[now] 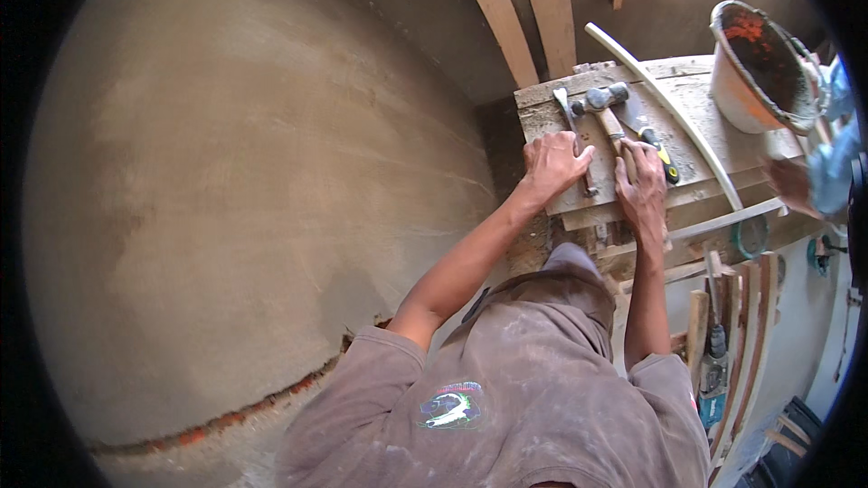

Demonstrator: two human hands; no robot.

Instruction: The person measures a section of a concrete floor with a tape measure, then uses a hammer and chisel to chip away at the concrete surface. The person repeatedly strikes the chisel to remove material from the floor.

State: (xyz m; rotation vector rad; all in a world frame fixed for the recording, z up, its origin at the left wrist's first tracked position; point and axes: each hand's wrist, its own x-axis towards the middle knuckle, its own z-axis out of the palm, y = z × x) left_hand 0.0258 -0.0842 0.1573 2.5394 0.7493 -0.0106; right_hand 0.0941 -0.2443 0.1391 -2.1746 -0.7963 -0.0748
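My left hand (551, 167) lies palm down on a rough wooden plank platform (696, 90), fingers spread over the lower end of a thin metal tool (568, 113). My right hand (642, 188) is closed around the wooden handle of a hammer (604, 101), whose dark head points away from me. A tool with a black and yellow handle (658, 149) rests just right of that hand. Beyond it a long pale curved strip (669, 108) crosses the platform.
An orange bucket (755, 72) with dark wet mix stands at the platform's far right. Another person's hand (791, 185) and blue sleeve (836, 154) reach in there. A grey plastered wall (253, 190) fills the left. Timber props (520, 9) lean behind; wooden slats (750, 343) and a power tool (714, 370) lie below.
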